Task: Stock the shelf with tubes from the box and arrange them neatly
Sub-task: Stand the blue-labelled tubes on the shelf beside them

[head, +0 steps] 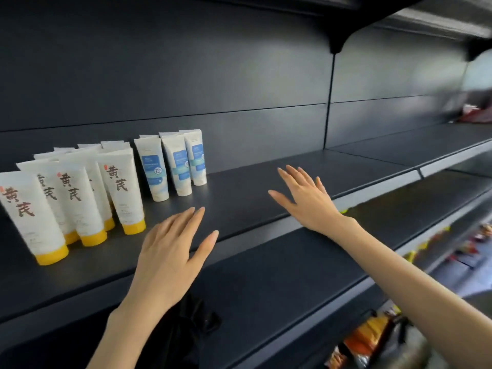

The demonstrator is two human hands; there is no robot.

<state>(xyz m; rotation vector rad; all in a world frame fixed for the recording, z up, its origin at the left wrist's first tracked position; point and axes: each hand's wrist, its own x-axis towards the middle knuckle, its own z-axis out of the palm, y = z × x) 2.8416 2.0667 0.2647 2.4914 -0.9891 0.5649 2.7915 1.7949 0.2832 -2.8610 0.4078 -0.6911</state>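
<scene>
Over shelf (253,198), both hands empty, tubes (80,193) L

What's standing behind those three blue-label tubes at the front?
Behind the blue-label tubes, white crimped tops of more tubes peek up, so there is a second row. Their labels and number are hidden by the front ones. Behind them is the dark shelf back panel.
</scene>
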